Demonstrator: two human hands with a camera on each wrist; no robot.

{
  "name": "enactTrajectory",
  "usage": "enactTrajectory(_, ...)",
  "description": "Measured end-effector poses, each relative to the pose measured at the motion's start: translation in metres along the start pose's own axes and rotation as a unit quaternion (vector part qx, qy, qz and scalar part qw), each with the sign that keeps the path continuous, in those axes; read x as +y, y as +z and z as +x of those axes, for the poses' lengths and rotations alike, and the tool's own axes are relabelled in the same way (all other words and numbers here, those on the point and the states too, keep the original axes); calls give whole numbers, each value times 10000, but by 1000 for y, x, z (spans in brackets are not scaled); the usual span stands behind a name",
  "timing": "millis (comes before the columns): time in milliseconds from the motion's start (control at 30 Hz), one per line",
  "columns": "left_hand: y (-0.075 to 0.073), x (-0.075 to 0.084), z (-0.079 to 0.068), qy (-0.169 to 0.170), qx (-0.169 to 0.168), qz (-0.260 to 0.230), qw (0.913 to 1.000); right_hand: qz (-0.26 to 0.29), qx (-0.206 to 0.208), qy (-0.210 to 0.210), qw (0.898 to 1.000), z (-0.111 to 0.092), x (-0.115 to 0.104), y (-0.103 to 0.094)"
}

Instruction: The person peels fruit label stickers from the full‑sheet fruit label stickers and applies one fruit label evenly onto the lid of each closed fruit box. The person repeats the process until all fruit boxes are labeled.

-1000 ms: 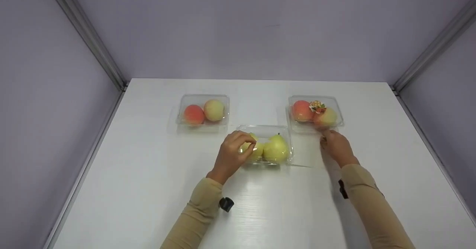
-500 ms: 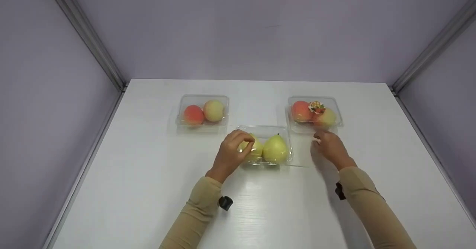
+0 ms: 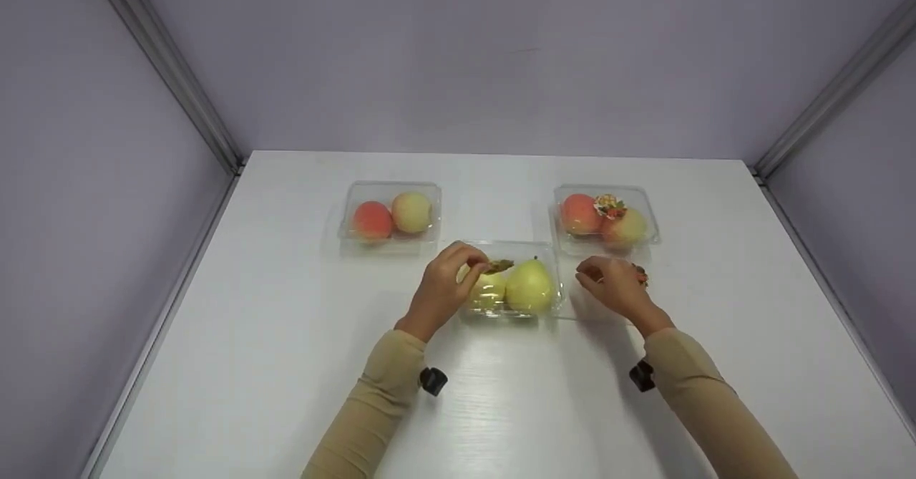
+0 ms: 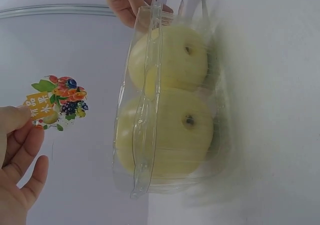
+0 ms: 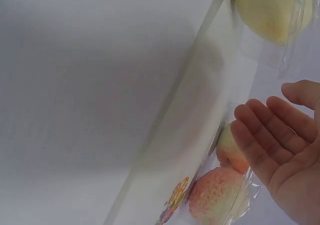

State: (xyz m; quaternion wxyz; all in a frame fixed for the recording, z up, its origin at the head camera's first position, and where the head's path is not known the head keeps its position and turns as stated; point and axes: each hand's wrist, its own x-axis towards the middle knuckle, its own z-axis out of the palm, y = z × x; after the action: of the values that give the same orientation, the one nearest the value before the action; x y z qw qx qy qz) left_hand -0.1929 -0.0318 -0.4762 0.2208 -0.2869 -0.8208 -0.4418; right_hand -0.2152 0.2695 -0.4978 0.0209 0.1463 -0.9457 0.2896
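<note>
My left hand [image 3: 442,286] pinches a fruit-printed sticker [image 4: 59,102] between thumb and forefinger. It hovers above the near-middle clear plastic box [image 3: 512,251], which is closed over two yellow-green pears [image 3: 529,287]. To the right of that box is my right hand [image 3: 619,289], its fingers loosely bent and nothing between them in the right wrist view. Beneath the right hand lies a pale backing sheet [image 5: 192,110], bearing another colourful sticker [image 5: 175,200]. Part of this sheet is hidden by the hand in the head view.
At the back right stands a clear box [image 3: 565,244] of peaches with a fruit sticker [image 3: 610,207] on its lid. A second box [image 3: 390,187] of peaches, with no sticker visible, sits at the back left. Walls enclose the white table [image 3: 286,364].
My right hand has moved left from near the back-right box toward the pear box. The left hand has shifted slightly up, and its sticker now shows. A sticker appears beside the right hand.
</note>
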Motion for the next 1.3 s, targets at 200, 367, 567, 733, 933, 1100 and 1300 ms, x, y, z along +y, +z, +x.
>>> enactTrajectory(200,-2,-1,6,-298,-289,8,9991,489,-239,94,9985,0,-10,2)
enactTrajectory(367,-4,-2,11,-524,-551,-105,9970,890,-451,356,9944,-1,-16,3)
enactTrajectory(567,-4,-2,20,-755,-832,-226,9934,1484,-637,673,9846,-2,-21,3)
enactTrajectory(733,-3,-2,28,-997,-1155,-378,9876,2031,-856,961,9707,-3,-21,3)
enactTrajectory(933,-1,-3,36,-1115,-1418,-525,9822,2384,-1039,1506,9538,-2,-21,6)
enactTrajectory(1100,1,-5,40,-1044,-1609,-569,9798,2448,-1244,1827,9441,-1,-20,8)
enactTrajectory(1300,5,-5,47,-1292,-2073,-734,9669,2623,-1311,1930,9364,0,-20,8)
